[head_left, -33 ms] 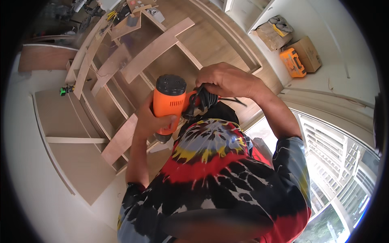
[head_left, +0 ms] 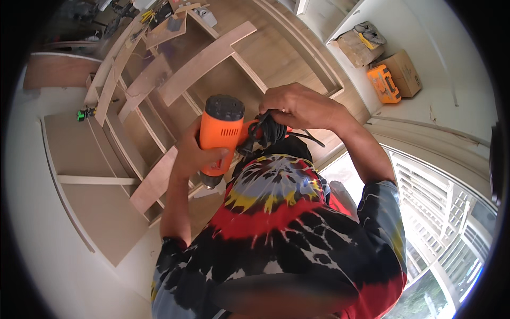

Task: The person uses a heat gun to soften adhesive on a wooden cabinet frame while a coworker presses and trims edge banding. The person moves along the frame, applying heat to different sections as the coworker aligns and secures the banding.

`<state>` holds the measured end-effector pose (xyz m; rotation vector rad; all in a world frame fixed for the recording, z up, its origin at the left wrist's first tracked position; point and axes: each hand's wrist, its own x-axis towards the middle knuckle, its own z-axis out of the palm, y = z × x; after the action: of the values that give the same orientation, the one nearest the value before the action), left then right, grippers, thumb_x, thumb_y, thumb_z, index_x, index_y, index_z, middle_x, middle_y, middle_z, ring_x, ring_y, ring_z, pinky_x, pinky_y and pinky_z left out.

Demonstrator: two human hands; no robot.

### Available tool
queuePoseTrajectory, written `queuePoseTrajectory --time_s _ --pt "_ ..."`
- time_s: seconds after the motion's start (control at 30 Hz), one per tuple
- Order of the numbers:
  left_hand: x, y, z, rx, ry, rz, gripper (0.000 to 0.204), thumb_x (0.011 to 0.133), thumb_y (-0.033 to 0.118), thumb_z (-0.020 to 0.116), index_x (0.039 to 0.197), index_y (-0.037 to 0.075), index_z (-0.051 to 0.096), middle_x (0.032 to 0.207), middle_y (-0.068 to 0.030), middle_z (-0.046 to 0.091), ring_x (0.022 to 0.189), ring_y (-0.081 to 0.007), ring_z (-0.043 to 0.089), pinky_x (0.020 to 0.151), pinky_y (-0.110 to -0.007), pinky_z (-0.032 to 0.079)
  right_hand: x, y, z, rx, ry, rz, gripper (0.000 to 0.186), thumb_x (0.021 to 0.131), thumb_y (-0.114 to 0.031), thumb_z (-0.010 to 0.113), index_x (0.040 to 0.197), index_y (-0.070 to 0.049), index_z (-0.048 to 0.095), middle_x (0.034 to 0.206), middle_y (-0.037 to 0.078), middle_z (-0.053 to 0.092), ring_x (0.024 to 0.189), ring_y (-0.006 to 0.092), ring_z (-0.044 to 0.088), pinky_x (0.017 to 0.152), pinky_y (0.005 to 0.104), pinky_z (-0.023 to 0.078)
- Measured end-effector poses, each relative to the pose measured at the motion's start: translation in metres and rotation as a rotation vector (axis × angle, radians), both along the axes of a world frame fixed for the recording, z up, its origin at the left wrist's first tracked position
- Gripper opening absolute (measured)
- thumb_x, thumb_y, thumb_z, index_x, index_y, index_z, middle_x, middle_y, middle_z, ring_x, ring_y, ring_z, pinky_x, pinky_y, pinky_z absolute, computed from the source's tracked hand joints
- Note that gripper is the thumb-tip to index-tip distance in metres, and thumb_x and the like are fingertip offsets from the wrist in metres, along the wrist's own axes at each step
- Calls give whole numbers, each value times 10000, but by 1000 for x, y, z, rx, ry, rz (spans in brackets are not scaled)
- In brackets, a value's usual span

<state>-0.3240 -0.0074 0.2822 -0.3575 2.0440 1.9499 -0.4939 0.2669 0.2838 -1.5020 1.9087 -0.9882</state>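
Note:
An orange heat gun [head_left: 219,133] with a black vented rear cap and a short metal nozzle is held in front of my chest, nozzle toward me. Wrapped around its body from the left side is my left hand [head_left: 191,154], thumb across the orange housing. A black power cord [head_left: 272,133] is wound in a bundle at the handle, and a loose end sticks out to the right. My right hand [head_left: 300,108] is closed at the top of this bundle, fingers pinching the cord. The bundle hides most of the handle.
A wooden frame [head_left: 247,73] with crosspieces and loose plywood strips [head_left: 207,64] lies ahead and left. Tools [head_left: 154,16] sit at its far end, a green device [head_left: 85,114] at the left. An orange case [head_left: 383,84] and a cardboard box [head_left: 402,73] stand at the right wall.
The heat gun has shifted very slightly, with its rear cap a little higher. Both hands keep their holds.

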Motion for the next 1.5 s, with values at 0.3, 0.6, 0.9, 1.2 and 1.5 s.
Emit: queuePoseTrajectory --time_s 0.3,0.6,0.9,1.2,1.5 --pt "-13 -5 -23 152 -185 -48 696 771 201 848 1366 -24 567 1173 -117 696 1010 -192 689 921 -359 559 21 -4 -19 4 -63 -233 186 777 50 663 951 -13 679 924 136 669 915 338 675 816 422 537" --pt "10 23 -40 129 -251 -49 731 774 227 861 1391 -22 558 1181 -105 698 1046 -185 683 934 -353 554 23 13 -42 84 -338 -13 152 825 -155 824 848 -54 712 786 46 659 867 193 621 789 342 486" --pt "9 27 -70 383 -423 16 659 822 263 831 1359 -11 565 1144 -108 701 964 -178 704 841 -333 595 28 34 -84 36 -556 -138 170 942 -164 755 939 -3 699 826 36 677 787 118 607 741 299 494" --pt "2 34 -58 384 -436 42 606 855 271 811 1327 -20 568 1124 -130 707 928 -188 726 798 -334 620 48 17 -49 216 -488 -274 286 799 -184 855 961 -15 692 926 102 698 859 193 664 769 340 524" --pt "0 40 -57 403 -484 97 559 850 283 802 1265 -31 599 1077 -131 719 867 -183 734 746 -325 629 81 12 -69 -69 221 -518 252 803 -150 821 989 -21 709 946 134 664 941 322 680 861 430 537"
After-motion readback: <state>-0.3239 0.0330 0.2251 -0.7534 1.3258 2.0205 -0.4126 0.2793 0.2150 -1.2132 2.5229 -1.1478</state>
